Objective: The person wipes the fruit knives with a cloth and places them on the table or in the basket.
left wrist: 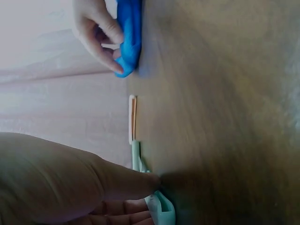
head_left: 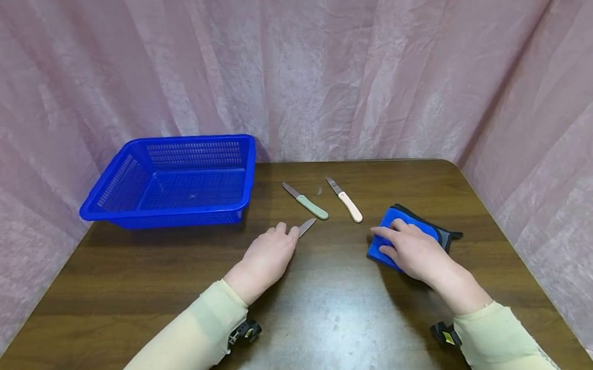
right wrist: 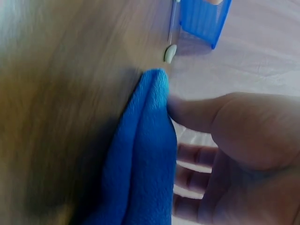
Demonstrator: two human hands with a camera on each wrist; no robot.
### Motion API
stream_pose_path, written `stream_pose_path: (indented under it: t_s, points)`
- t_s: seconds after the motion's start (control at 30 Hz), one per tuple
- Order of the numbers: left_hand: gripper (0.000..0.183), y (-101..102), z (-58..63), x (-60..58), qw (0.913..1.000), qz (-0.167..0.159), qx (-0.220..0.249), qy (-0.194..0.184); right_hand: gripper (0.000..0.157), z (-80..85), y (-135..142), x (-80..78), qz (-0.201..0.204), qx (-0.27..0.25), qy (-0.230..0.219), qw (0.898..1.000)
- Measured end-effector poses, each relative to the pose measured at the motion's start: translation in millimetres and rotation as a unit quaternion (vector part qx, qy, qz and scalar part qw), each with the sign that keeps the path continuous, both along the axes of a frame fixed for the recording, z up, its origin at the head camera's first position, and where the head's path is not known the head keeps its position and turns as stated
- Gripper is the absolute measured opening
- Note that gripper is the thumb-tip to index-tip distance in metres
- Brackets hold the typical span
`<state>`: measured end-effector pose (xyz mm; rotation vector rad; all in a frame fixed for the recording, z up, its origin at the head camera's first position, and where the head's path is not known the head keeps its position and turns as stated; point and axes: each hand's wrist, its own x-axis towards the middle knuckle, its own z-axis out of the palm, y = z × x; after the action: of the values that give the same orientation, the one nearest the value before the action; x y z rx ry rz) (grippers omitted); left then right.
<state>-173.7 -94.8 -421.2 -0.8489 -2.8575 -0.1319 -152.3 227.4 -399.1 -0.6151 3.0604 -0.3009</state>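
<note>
My left hand (head_left: 270, 255) grips a folding knife with a mint-green handle (left wrist: 162, 210); its bare blade (head_left: 306, 227) sticks out past the fingertips. The thumb presses on this handle close over the table. Just beyond the blade lies another folding knife with a green handle (head_left: 311, 207), unfolded. To its right is a third, unfolded one with a cream handle (head_left: 350, 207). My right hand (head_left: 418, 251) rests on a folded blue cloth (head_left: 387, 242) with a dark grey and black side, its fingers spread over the top. The thumb touches the cloth's upper fold in the right wrist view.
A blue plastic basket (head_left: 173, 212) with slotted walls stands at the back left of the brown wooden table (head_left: 146, 280). Pink curtains (head_left: 296, 74) hang behind the table and along its right side. A black strap end (head_left: 455, 235) juts from the cloth.
</note>
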Motion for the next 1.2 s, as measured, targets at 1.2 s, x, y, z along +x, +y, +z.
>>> stream_pose_path:
  t_s: [1.2]
  points:
    - [0.025,-18.5,28.1,1.8,0.9861,-0.009,0.122,0.113,0.034,-12.1,13.0,-22.5,0.013,-0.125,0.071,0.989]
